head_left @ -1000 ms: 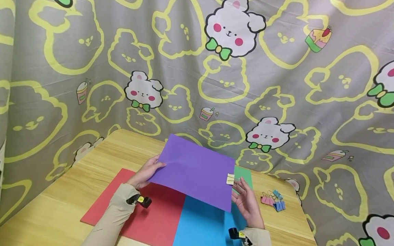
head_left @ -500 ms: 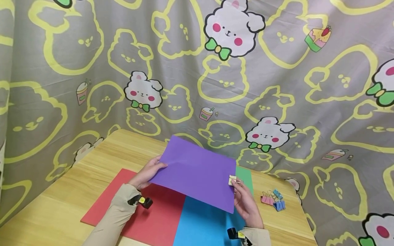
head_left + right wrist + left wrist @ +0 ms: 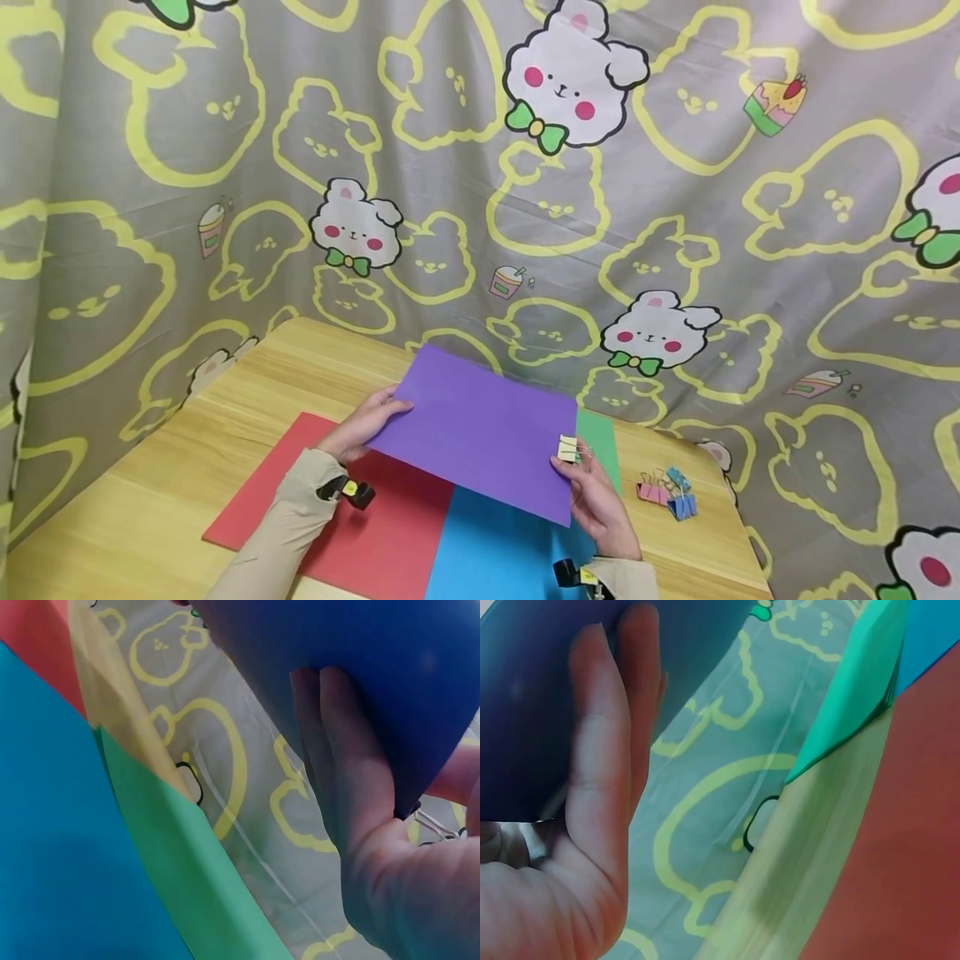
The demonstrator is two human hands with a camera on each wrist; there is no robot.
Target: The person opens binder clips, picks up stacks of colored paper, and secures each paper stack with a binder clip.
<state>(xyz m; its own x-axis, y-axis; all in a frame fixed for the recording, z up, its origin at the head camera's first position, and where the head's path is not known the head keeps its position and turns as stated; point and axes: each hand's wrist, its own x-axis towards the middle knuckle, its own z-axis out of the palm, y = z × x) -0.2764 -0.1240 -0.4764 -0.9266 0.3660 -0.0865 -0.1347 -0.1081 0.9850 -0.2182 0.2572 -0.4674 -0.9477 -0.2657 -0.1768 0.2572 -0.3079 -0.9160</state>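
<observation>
A purple sheet of paper (image 3: pixel 487 433) is held up above the table, its near edge bowing slightly. My left hand (image 3: pixel 369 423) pinches its left edge, thumb on top; in the left wrist view the fingers (image 3: pixel 600 765) lie straight along the underside. On the right edge sits a pale yellow binder clip (image 3: pixel 567 448), its wire handles pointing outward. Just below that clip, my right hand (image 3: pixel 600 504) pinches the sheet, thumb on the upper face. The right wrist view shows the fingers (image 3: pixel 352 742) against the underside, with the clip mostly hidden.
Beneath lie red (image 3: pixel 375 525), blue (image 3: pixel 495 542) and green (image 3: pixel 596 433) sheets on the wooden table (image 3: pixel 322 358). To the right are a pink binder clip (image 3: pixel 654 492) and blue ones (image 3: pixel 682 506). A patterned curtain (image 3: pixel 442 183) hangs behind the table.
My right hand has shifted from the clip's wire handles to the sheet's edge beside the clip, thumb now on the purple sheet. The sheet has lowered slightly; my left hand keeps its hold.
</observation>
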